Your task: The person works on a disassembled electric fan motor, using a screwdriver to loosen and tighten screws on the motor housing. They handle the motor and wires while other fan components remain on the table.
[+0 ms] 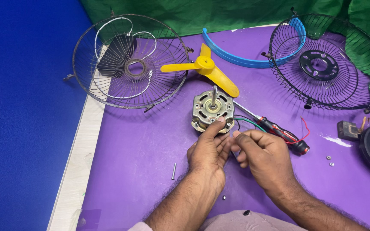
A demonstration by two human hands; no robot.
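A bare fan motor (213, 109) with an upright shaft stands on the purple table (142, 145). My left hand (208, 152) touches the motor's near edge with its fingertips. My right hand (260, 152) is just to the right, its fingers curled together close to the left hand; whether it holds something small is hidden. Green, red and black wires (253, 124) run from the motor past my right hand. A black and red screwdriver (275, 128) lies behind that hand.
A yellow fan blade (206, 68) lies behind the motor. One wire fan guard (129, 62) sits at far left and another (322, 64) at far right, over a blue plastic ring (236, 57). A loose screw (174, 171) and small nuts (329, 160) lie on the table.
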